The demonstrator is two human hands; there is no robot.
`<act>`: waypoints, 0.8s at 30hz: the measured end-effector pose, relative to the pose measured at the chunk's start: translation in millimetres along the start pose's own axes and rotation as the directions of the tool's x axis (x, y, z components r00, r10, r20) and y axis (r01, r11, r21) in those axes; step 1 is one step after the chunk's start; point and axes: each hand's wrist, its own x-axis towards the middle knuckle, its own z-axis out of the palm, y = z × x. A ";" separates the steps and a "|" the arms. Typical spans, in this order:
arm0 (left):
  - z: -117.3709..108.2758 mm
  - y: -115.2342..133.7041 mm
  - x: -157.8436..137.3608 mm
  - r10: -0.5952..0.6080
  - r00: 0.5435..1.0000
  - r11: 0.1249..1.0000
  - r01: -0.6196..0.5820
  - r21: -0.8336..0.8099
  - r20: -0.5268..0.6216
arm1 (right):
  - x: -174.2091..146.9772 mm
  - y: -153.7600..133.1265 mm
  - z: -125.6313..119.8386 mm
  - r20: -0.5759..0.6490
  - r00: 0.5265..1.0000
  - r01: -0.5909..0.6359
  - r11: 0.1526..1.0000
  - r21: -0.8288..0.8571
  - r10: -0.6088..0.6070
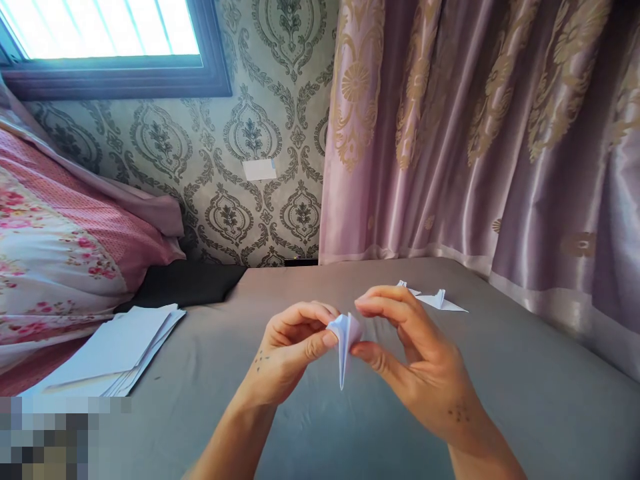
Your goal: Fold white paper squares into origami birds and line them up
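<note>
A small folded white paper piece point(343, 343) is held up over the grey sheet, its narrow point hanging downward. My left hand point(295, 350) pinches its left side between thumb and fingers; those fingertips are partly hidden behind the paper. On the other side is my right hand point(420, 353), with thumb and fingers spread apart. The right thumb tip lies against or very near the paper's right edge, and the fingertips are raised above it. Beyond the right hand, a folded paper figure point(441, 301) rests on the sheet, and a second folded paper figure point(403, 285) is partly covered by the fingers.
A stack of white paper sheets point(115, 347) lies at the left, in front of a black cloth point(185, 283). Floral fabric point(55, 267) hangs at far left. Purple curtains point(450, 147) border the bed surface point(540, 373) at the right, and a patterned wall point(270, 220) stands behind.
</note>
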 end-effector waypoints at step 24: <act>19.5 -8.3 3.4 0.007 0.933 0.971 0.079 0.224 -0.359 | 7.5 10.6 24.6 -0.061 0.967 -0.242 0.966 0.090 0.248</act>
